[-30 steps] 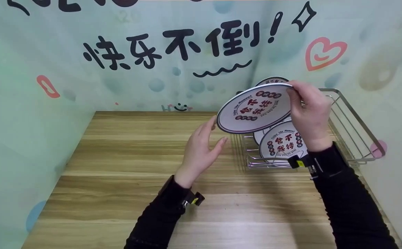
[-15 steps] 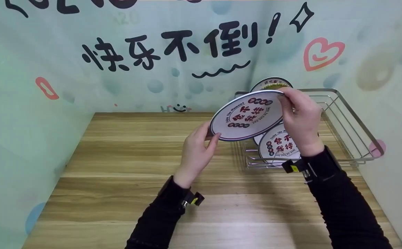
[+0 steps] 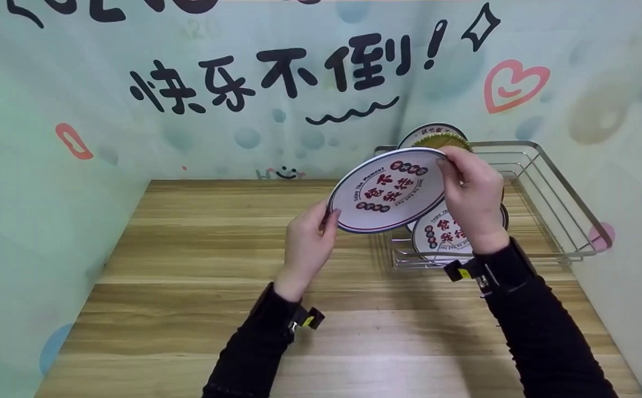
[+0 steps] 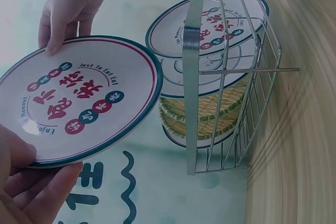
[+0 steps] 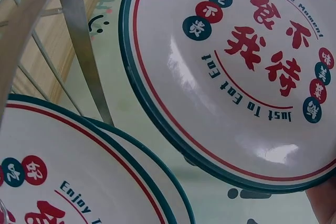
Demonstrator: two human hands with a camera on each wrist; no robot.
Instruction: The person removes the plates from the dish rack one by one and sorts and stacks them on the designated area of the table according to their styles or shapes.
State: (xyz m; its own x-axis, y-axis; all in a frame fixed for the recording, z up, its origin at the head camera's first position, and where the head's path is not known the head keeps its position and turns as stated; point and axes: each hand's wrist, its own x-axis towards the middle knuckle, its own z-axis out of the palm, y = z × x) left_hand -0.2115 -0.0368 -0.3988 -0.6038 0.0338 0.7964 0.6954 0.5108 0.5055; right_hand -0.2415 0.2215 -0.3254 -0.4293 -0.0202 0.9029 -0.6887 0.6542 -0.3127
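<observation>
Plate (image 3: 390, 190): tilted — rim pinched by left hand (image 3: 307, 243), right hand (image 3: 475, 199) | wire rack (image 4: 191, 124): other plates (image 3: 441, 228), perhaps woven mats (image 4: 172, 109)

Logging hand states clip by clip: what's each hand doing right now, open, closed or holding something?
Left hand: holding a plate by its edge, thumb on the printed face.
Right hand: holding the same plate by the opposite edge.
</observation>
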